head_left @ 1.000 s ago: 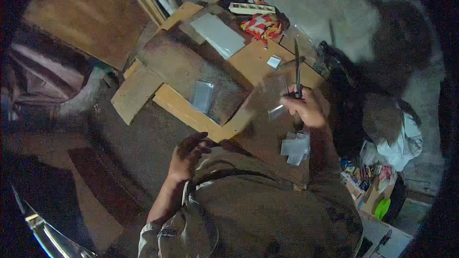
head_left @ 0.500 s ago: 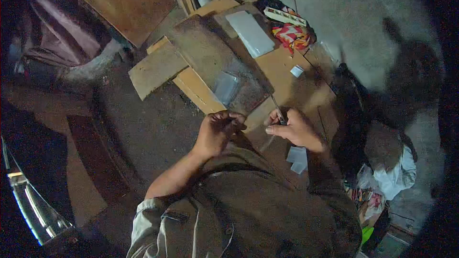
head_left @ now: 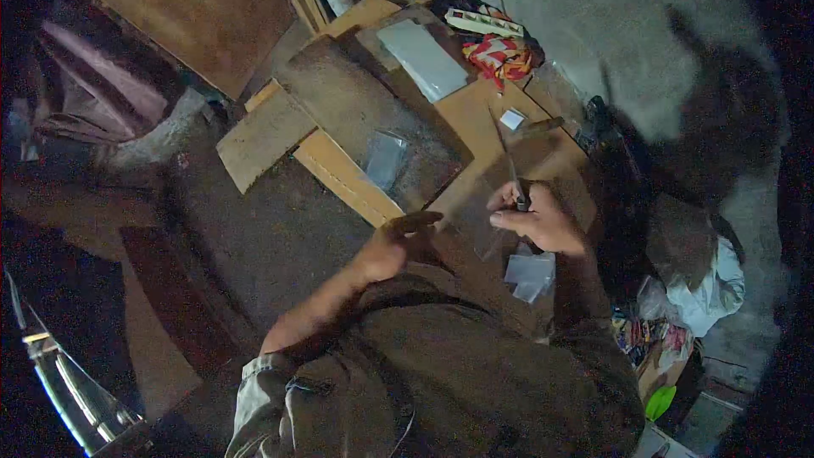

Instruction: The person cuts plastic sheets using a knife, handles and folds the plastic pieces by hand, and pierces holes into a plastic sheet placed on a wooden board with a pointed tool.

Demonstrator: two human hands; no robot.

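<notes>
Gripping a slender pointed tool (head_left: pixel 522 198), the right hand (head_left: pixel 539 219) is closed around its lower end. The shaft projects from the fist, away from the body, and crosses above a brown board (head_left: pixel 469 129). The left hand (head_left: pixel 392 250) is positioned beside the right hand, with a gap between the two. Its fingers are partly bent and directed toward the right hand; whether it holds anything cannot be told. A transparent film is faintly visible between the hands; its edges are too unclear to establish whether either hand touches it.

Clear plastic pieces (head_left: pixel 531 271) lie overlapped just below the right hand, near the forearm. A clear plastic sleeve (head_left: pixel 385 161) rests on a dark panel (head_left: pixel 352 89), ahead of the left hand. A light wooden strip (head_left: pixel 343 181) runs along the near edge of the dark panel, and a flat tan piece (head_left: pixel 264 137) lies at its left end.

A pale flat stack (head_left: pixel 422 59) is located at the far side of the dark panel. A small white square (head_left: pixel 511 119) lies on the brown board, near the tip of the tool. Beyond it are a red-and-yellow cloth (head_left: pixel 498 57) and a power strip (head_left: pixel 485 24).
</notes>
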